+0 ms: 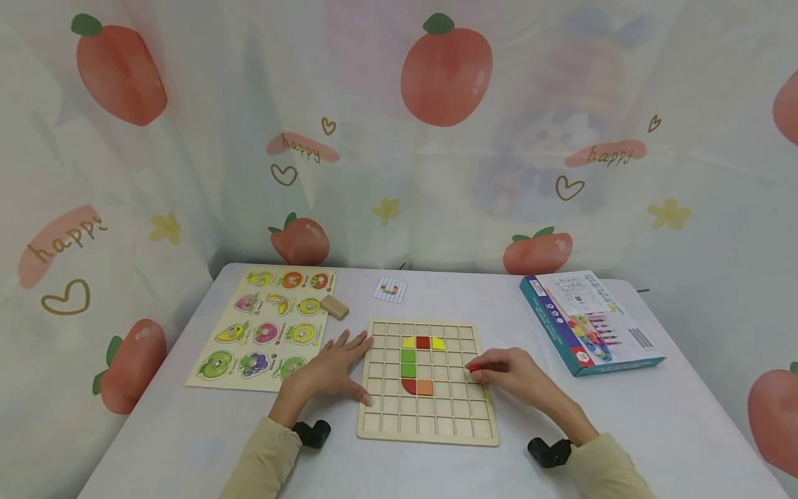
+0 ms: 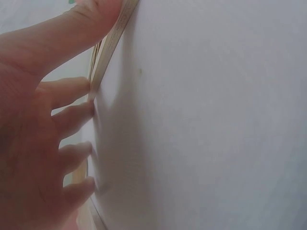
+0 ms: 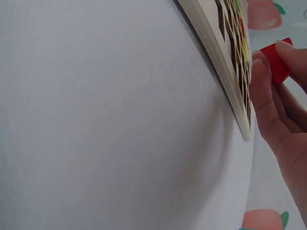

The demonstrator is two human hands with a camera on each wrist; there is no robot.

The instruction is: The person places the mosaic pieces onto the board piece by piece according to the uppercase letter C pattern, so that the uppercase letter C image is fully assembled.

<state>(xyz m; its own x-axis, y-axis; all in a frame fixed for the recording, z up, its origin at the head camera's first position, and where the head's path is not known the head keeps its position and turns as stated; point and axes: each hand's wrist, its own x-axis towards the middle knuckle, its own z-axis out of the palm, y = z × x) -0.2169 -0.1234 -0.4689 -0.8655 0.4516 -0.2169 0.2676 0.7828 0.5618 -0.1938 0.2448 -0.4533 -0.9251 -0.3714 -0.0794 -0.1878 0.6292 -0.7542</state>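
A wooden grid board (image 1: 427, 426) lies on the table. In its cells sit a yellow, a red and another yellow piece in an upper row, green squares (image 1: 408, 362) down the left, and a dark red quarter-round (image 1: 409, 386) beside an orange square (image 1: 424, 387). My left hand (image 1: 327, 369) spreads its fingers along the board's left edge, thumb at the lower left side. Between thumb and fingertips my right hand (image 1: 514, 374) pinches a small red block (image 3: 278, 62), over the board's right edge. Part of that block is hidden by the fingers.
Left of the board lies a fruit puzzle board (image 1: 255, 353), with a plain wooden block (image 1: 334, 307) at its right edge. Behind the grid board is a small pattern card (image 1: 390, 290). A teal-sided box (image 1: 592, 322) lies at the right. A fruit-print curtain (image 1: 386, 173) hangs behind the table.
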